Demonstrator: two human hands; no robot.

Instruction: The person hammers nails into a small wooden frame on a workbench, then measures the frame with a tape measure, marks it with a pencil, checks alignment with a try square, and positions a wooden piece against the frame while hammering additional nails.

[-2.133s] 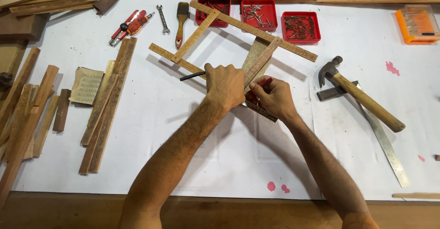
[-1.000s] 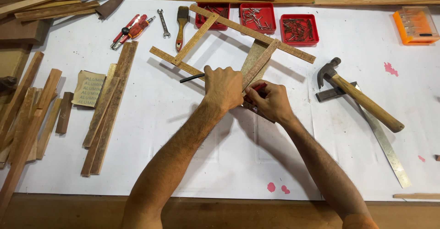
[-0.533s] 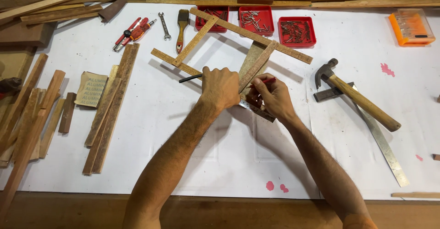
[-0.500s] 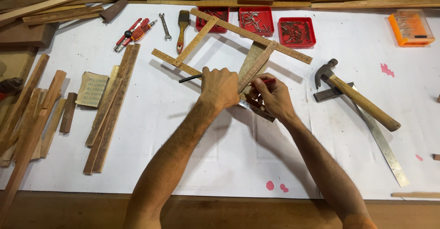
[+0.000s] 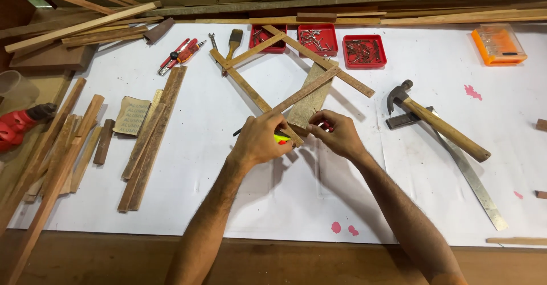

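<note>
The left hand (image 5: 261,141) lies knuckles-up on the near corner of a frame (image 5: 273,80) of thin wooden slats, fingers curled over a small yellow-green thing (image 5: 281,139) that is mostly hidden; what it is cannot be told. A dark pencil tip (image 5: 237,132) pokes out at 9 o'clock from that hand. The right hand (image 5: 337,134), just at 3 o'clock of the left, pinches with fingertips at the lower end of a wider, rough flat board (image 5: 307,100) that lies across the frame; a bit of red shows under its fingers. The slats are pale, raw and straight, crossing in a skewed four-sided shape on white paper (image 5: 228,194) that covers the bench. At 12 o'clock from the hands stand three square red trays (image 5: 364,52) of nails and screws, with a brush (image 5: 233,39), a small spanner (image 5: 213,39) and red-handled pliers (image 5: 179,53) toward 11. At 3 o'clock a claw hammer (image 5: 439,122) with a wooden handle lies across a long steel rule (image 5: 473,176). An orange box (image 5: 498,44) with a clear lid sits at 2 o'clock. At 9 o'clock lie loose dark slats (image 5: 151,131), a sheet of sandpaper (image 5: 131,115) and, at the edge, a red power tool (image 5: 20,125). Pink paint spots (image 5: 342,228) mark the paper at 6 o'clock.
</note>
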